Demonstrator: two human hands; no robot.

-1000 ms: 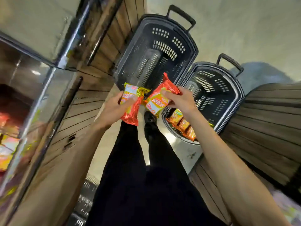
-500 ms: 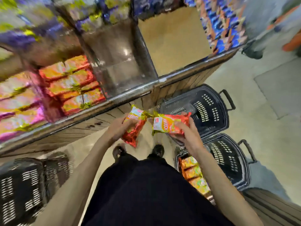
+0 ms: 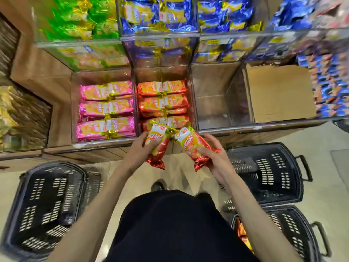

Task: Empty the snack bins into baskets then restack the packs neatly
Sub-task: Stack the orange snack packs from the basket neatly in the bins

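My left hand (image 3: 138, 150) grips a red and yellow snack pack (image 3: 157, 146) just in front of the shelf edge. My right hand (image 3: 215, 157) holds a second red pack (image 3: 192, 146) beside it. Both packs hover at the front of the clear bin (image 3: 190, 95) of stacked red packs (image 3: 163, 99). On the floor, a black basket (image 3: 287, 239) at lower right holds several red packs (image 3: 241, 233). Another black basket (image 3: 264, 171) stands behind it, and a third black basket (image 3: 43, 203) stands at the left.
A bin of pink packs (image 3: 105, 108) sits left of the red bin. To the right are a clear bin with nothing in it (image 3: 217, 103) and a cardboard-lined compartment (image 3: 279, 91). Green and blue packs fill the upper bins. My legs and shoes stand between the baskets.
The view has swung from the floor baskets up to the shelf. Both hands, each still holding a red pack, now sit at the front of the red bin.
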